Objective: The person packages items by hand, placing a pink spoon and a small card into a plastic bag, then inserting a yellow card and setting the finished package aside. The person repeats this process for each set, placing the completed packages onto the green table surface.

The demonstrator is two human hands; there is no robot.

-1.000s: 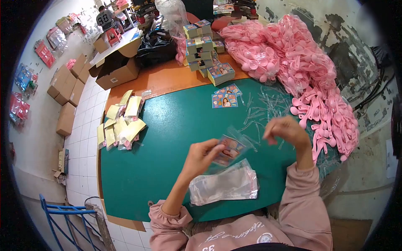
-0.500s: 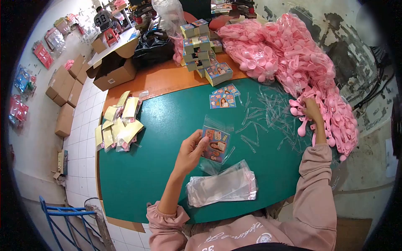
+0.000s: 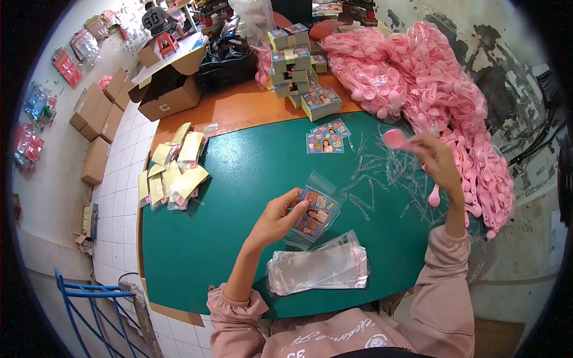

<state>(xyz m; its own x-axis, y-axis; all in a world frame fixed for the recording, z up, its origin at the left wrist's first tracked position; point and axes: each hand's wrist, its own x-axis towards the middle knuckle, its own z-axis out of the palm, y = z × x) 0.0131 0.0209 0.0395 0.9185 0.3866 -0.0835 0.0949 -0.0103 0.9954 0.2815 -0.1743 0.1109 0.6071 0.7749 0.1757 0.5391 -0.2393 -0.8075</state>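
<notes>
Landmark: green tabletop (image 3: 239, 179). Left hand (image 3: 276, 222) is over its middle, thumb on top and fingers tucked behind, pinching a clear plastic zip bag (image 3: 322, 181) with a blue printed picture card (image 3: 316, 213) in it; no spoon visible in that bag. Right hand (image 3: 440, 166), above the right part of the tabletop, has fingers bunched round the handle end of a pink plastic spoon (image 3: 394, 139), bowl pointing left; a bit blurred, exact fingertip contact can't be told. Spoon is outside the bag, well apart from it. Near edge of tabletop, just below the held bag: pile of flat clear plastic bags (image 3: 316, 269). Left end: heap of pale-yellow-backed packets (image 3: 190, 149) with pink bits showing, look finished, count unclear from overlap. So the current set looks partway: card in, spoon out. Plenty left, judging by stock: two loose blue picture cards (image 3: 325, 144) near the tabletop's far edge, banded stacks of picture cards (image 3: 291, 61) beyond that edge, big plastic-wrapped heap of pink spoons (image 3: 439, 86) past the far right corner, loose pink spoons (image 3: 480, 173) spilling down the right side. Thin clear plastic strips (image 3: 373, 164) scattered on the tabletop's right half, between held bag and spoons. Open brown cardboard box (image 3: 171, 106) beyond the far left corner; seated person (image 3: 158, 21) further back, apart from this work.
</notes>
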